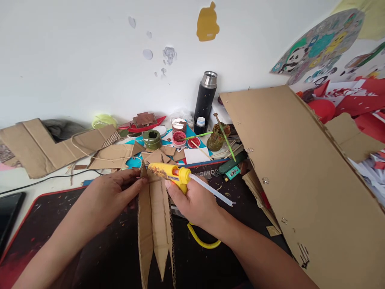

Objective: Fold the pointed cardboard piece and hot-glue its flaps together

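My right hand [198, 200] is wrapped round a yellow hot glue gun [171, 173], its nozzle pointing left over the top of a folded cardboard piece. A translucent glue stick [213, 190] juts out of the gun's back end. The cardboard piece [158, 224] has long side walls and pointed lower ends. At its upper left edge my left hand [117, 194] pinches it between thumb and fingers. Below the gun, a yellow cord [204, 243] curves across the dark mat [105, 245]. The nozzle tip is partly hidden by the cardboard edge.
A large cardboard sheet [300, 172] leans along the right side. Paint jars, including a green one [152, 139] and a pink one [179, 139], stand at the back with a black flask [205, 98]. Cardboard scraps [114, 155] lie behind my hands; a lighter [232, 173] rests right of the gun.
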{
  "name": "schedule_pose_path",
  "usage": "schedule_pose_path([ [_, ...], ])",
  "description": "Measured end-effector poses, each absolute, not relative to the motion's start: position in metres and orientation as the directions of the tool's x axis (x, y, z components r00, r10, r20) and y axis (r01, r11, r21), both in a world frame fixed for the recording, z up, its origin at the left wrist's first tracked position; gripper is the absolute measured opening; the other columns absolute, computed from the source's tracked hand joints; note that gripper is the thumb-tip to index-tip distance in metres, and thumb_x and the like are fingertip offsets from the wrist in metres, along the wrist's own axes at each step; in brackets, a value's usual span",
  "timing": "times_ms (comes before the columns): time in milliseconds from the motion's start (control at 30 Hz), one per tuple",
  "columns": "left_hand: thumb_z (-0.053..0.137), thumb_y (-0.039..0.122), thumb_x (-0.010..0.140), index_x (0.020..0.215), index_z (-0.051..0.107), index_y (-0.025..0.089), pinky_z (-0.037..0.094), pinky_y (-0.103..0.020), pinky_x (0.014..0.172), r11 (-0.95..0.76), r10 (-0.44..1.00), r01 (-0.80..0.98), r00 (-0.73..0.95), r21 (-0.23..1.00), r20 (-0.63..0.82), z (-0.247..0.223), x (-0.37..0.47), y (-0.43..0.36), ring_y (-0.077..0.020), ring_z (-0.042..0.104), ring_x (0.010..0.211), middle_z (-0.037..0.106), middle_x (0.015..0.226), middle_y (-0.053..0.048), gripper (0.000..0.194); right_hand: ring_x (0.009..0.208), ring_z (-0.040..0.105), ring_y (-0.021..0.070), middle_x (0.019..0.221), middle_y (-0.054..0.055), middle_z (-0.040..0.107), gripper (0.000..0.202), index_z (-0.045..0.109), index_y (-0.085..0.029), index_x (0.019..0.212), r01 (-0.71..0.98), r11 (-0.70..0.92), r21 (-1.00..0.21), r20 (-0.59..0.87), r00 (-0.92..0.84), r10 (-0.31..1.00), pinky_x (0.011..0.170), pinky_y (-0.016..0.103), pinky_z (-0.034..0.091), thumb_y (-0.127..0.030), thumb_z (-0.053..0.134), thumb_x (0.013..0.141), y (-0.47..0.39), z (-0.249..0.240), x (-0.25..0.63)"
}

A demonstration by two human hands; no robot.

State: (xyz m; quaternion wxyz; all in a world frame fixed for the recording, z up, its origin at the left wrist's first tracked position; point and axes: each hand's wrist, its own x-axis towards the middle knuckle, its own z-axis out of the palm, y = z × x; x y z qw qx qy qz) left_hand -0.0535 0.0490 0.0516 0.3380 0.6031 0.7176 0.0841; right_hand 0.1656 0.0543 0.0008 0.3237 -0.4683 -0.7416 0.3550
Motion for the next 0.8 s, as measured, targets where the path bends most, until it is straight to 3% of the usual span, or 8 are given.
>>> schedule_pose_path([
  [267,0.047,0.068,0.088,0.105,0.077,0.025,0.049,-0.033,0.067,0.247,0.938,0.831,-0.074,0.499,-0.340,0.0533,-0.0534,0.0477,-0.0265,0.074,0.067,0.083,0.079,-0.003,0.056,0.059,0.054,0.0173,0.064,0.000,0.060,0.036,0.065,-0.021,0.085,0.477,0.306,-0.824,0.133,-0.363,0.922,0.062,0.030,0.040,-0.047,0.051,0.106,0.0517,0.0011,0.1658],
  [467,0.046,0.065,0.088,0.115,0.081,0.027,0.051,-0.035,0.077,0.241,0.947,0.844,-0.095,0.479,-0.307,0.0533,-0.0484,0.0496,-0.0331,0.080,0.094,0.088,0.110,-0.007,0.058,0.058,0.053,0.0177,0.062,-0.001,0.056,0.033,0.065,-0.021,0.087,0.473,0.310,-0.825,0.137,-0.366,0.921,0.060,0.031,0.039,-0.046,0.053,0.105,0.0519,0.0001,0.1652],
  [700,0.041,0.062,0.088,0.103,0.078,0.026,0.050,-0.037,0.077,0.208,0.947,0.886,-0.077,0.414,-0.311,0.0516,-0.0481,0.0487,-0.0351,0.080,0.090,0.087,0.104,-0.011,0.054,0.058,0.054,0.0179,0.062,0.000,0.059,0.034,0.068,-0.021,0.090,0.492,0.307,-0.815,0.135,-0.353,0.926,0.060,0.030,0.040,-0.047,0.053,0.105,0.0516,-0.0012,0.1644],
  [800,0.037,0.061,0.090,0.106,0.078,0.025,0.050,-0.039,0.077,0.199,0.948,0.909,-0.084,0.366,-0.306,0.0519,-0.0462,0.0471,-0.0370,0.080,0.092,0.087,0.106,-0.013,0.056,0.060,0.056,0.0184,0.063,0.001,0.061,0.036,0.068,-0.020,0.089,0.509,0.326,-0.796,0.147,-0.359,0.922,0.061,0.030,0.040,-0.048,0.052,0.106,0.0510,-0.0012,0.1644],
])
